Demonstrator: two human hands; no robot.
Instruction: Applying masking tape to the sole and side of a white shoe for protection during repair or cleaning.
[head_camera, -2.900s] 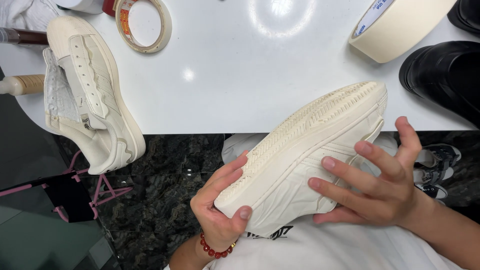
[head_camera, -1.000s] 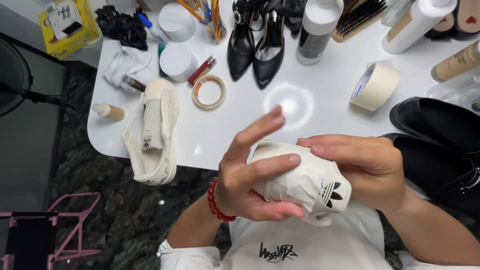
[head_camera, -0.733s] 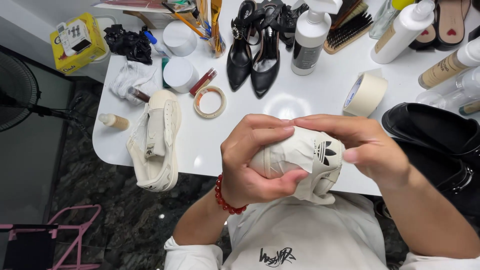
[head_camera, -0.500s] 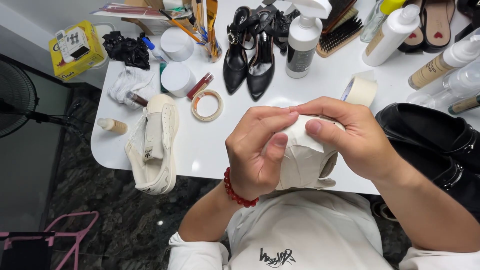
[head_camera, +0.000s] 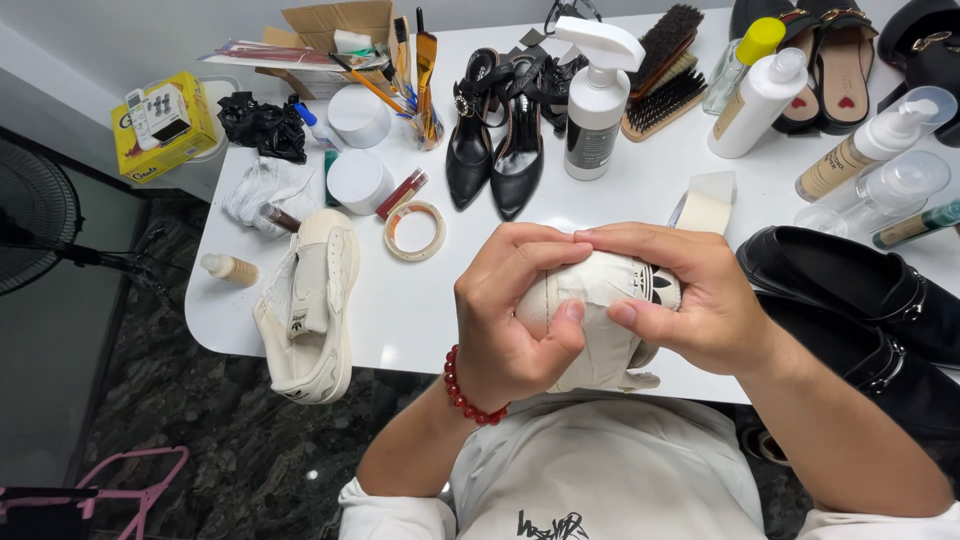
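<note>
In the head view I see both hands meeting at the centre of the frame, over the near edge of the white bench (head_camera: 640, 200). My left hand (head_camera: 510, 320) has its grip closed around the heel end of a cream sneaker (head_camera: 600, 300), thumb pressed on the back of it, and my right hand (head_camera: 690, 300) is clamped over the top from the right side, fingers curled across the upper. The sneaker is held up off the bench, just in front of my chest. To the left of centre the second cream sneaker (head_camera: 310, 310) lies on the bench with its tongue pulled out. Just above and right of it sits a roll of tape (head_camera: 415, 230). Black high heels (head_camera: 495, 140) stand in the upper middle, and black loafers (head_camera: 850, 290) lie at the right edge.
</note>
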